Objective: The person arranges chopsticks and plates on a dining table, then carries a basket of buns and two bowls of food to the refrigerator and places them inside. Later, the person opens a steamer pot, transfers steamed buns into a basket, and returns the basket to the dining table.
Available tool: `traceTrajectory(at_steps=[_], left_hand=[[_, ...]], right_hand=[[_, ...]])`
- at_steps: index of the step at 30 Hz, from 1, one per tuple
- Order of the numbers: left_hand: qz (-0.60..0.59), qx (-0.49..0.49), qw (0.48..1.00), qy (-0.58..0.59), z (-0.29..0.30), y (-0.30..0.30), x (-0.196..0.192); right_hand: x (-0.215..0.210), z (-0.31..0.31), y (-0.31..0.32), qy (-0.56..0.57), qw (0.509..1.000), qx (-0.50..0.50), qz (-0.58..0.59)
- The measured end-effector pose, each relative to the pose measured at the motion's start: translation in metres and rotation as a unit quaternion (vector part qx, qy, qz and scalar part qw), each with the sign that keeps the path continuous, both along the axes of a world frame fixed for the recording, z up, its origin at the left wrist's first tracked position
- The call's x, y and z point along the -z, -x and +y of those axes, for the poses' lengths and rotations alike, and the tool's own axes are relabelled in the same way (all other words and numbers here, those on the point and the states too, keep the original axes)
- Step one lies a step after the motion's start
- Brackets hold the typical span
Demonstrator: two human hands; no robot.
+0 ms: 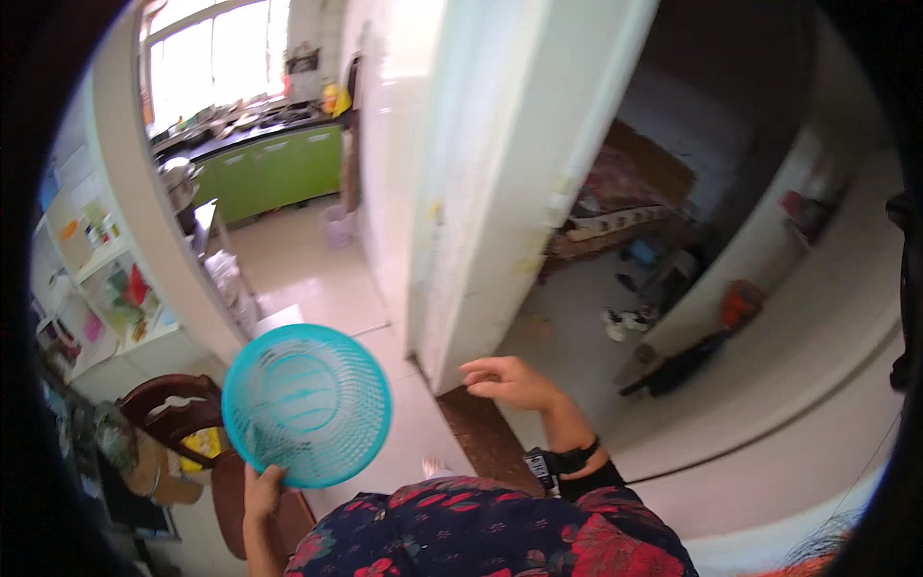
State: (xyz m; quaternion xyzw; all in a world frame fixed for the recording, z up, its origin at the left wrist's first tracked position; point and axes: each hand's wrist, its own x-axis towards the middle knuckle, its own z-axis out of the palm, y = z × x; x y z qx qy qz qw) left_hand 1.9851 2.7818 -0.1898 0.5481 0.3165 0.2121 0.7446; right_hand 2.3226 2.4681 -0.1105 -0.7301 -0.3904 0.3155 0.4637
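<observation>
A round turquoise plastic basket (306,404) with slotted sides hangs in front of me, its bowl facing up. My left hand (263,490) grips its near left rim, thumb on top and the other fingers hidden beneath. The basket looks to have nothing in it. Out to the right, my right hand (510,379) floats in the air beside the white wall corner, holding nothing. Its fingers point left, slightly bent and apart from the thumb. A black band with a watch (562,462) circles that wrist.
A brown wooden chair (178,409) stands by my left side, with white shelves (96,260) behind it. Ahead, a doorway leads to green kitchen cabinets (274,171) and a purple bin (338,225). To the right, another doorway shows a bed (615,197) and shoes (625,322).
</observation>
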Motion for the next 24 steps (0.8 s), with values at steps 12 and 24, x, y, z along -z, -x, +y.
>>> traceTrajectory(at_steps=[12, 24], left_hand=[[0.141, -0.173, 0.974, -0.031, 0.167, -0.124, 0.007], [0.116, -0.210, 0.970, 0.037, 0.320, -0.267, 0.015]], right_hand=[[0.031, 0.269, -0.216, -0.067, 0.992, -0.063, 0.086], [0.013, 0.535, -0.357, -0.074, 0.986, -0.094, 0.115]])
